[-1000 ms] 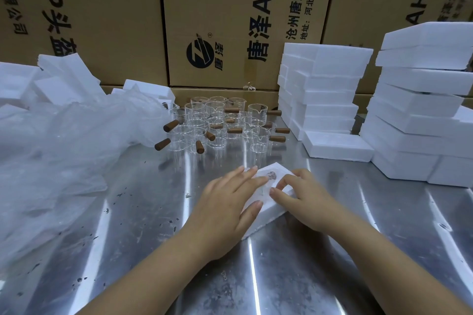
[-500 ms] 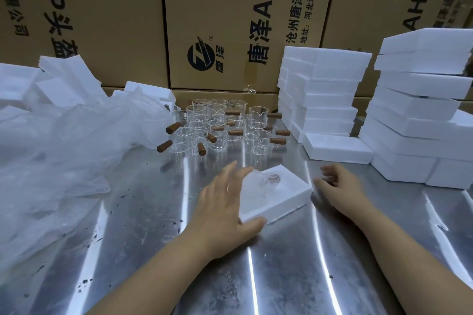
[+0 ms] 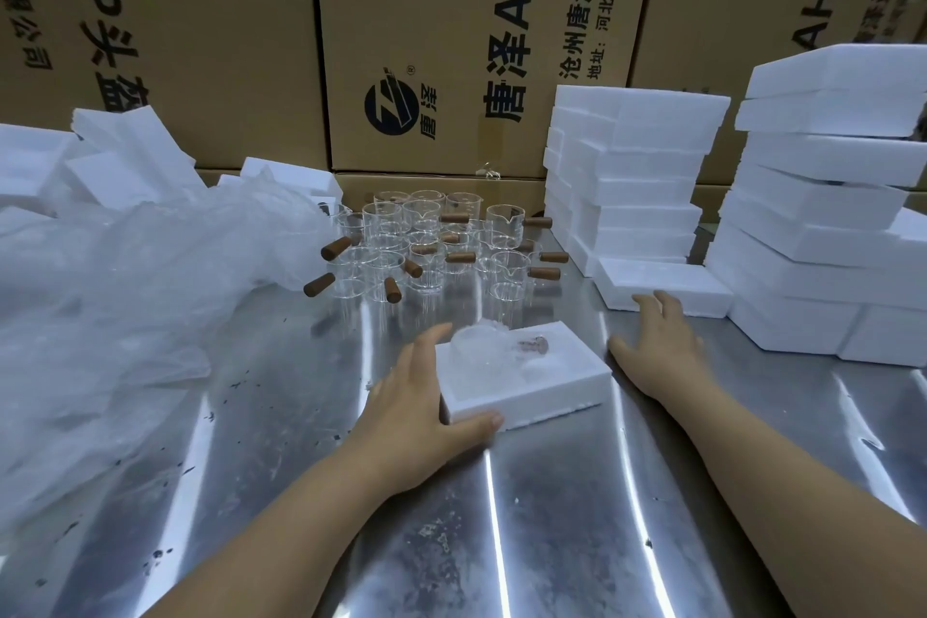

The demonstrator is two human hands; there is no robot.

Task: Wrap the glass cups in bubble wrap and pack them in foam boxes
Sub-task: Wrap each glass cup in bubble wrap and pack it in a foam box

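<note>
One wrapped cup (image 3: 481, 341) already lies in the open foam box (image 3: 526, 379) at the bench (image 3: 251, 417) centre. The left hand (image 3: 421, 409) clasps the box's near-left corner; the right hand (image 3: 662, 346), fingers spread, reaches toward a foam lid (image 3: 662, 286). Many bare glass cups (image 3: 431, 241) wait farther back, so most work remains.

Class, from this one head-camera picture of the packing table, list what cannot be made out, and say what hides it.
- Wrapped cup in the foam box: blurred by bubble wrap.
- Count of glass cups: clear glass overlaps.
- Table under the bubble wrap pile: covered.
- Right foam stack: cut by the frame edge.
- Left hand palm: turned away.
</note>
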